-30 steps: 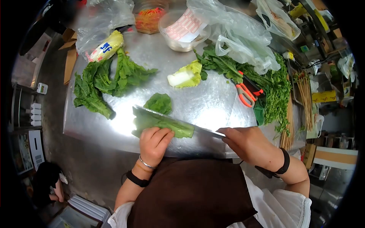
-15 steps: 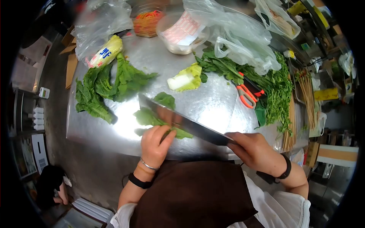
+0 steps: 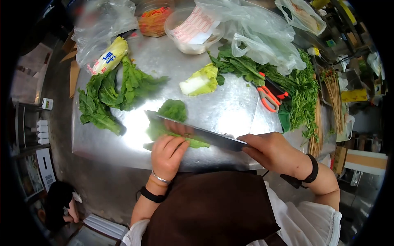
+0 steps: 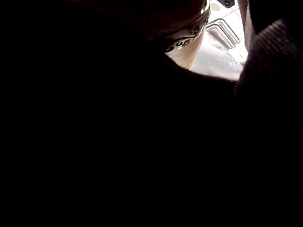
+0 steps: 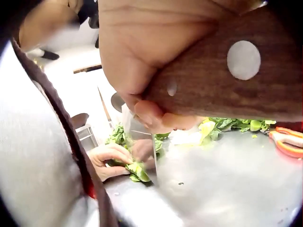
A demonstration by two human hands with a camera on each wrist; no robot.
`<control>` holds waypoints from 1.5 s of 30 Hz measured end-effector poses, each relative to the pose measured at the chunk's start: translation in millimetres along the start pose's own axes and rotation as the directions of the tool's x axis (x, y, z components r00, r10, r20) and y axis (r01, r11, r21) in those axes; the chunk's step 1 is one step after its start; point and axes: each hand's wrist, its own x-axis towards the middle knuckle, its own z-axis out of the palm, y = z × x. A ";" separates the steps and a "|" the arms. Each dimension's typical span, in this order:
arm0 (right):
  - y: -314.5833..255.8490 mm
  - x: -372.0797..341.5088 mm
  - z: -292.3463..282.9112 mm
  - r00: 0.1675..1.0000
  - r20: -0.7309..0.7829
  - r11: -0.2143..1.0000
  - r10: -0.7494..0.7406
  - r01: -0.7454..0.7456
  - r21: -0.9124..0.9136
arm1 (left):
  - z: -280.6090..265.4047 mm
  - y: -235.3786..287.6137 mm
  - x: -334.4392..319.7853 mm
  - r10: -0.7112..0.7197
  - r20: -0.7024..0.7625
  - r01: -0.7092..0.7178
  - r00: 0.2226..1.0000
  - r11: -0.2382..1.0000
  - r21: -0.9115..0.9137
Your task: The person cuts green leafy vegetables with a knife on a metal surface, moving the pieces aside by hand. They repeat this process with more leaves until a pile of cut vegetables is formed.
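Observation:
My right hand [image 3: 273,152] grips the wooden handle [image 5: 208,71] of a broad-bladed cleaver. In the head view its blade [image 3: 219,140] slants up and left across green lettuce leaves [image 3: 199,143] near the table's front edge. With bent fingers, my left hand [image 3: 167,152] holds the leaves down, fingertips close beside the blade. The right wrist view also shows the left hand [image 5: 110,160] around the leaves, just left of the blade. A separate leaf piece [image 3: 173,109] lies beyond the blade. The left wrist view is almost all dark, apart from a bracelet [image 4: 187,40].
More lettuce [image 3: 102,96] and a wrapped cabbage [image 3: 110,56] lie at left. A pale cabbage piece [image 3: 199,82], orange-handled scissors [image 3: 269,98], herbs [image 3: 301,98] and skewers [image 3: 316,131] are farther right. Tubs [image 3: 193,45] and plastic bags [image 3: 262,37] stand at the back.
The cleaver was tilted and drawn to the right and nearer the body half a second ago, then came back up and left. My left hand stays on the leaves.

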 end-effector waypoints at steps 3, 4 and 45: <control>-4.7 3.0 -5.4 1.000 0.028 1.000 0.012 -0.011 -0.009 | -1.1 0.6 1.6 -0.001 0.002 0.001 1.000 1.000 0.015; -4.6 3.1 -6.3 0.999 0.034 1.000 0.013 -0.012 -0.029 | -1.0 1.0 1.6 -0.002 0.001 0.002 1.000 1.000 0.027; -9.5 -22.5 -29.8 0.992 -0.091 0.994 0.087 -0.081 0.069 | -7.8 -8.4 -1.9 -0.053 0.025 0.050 0.998 0.995 0.092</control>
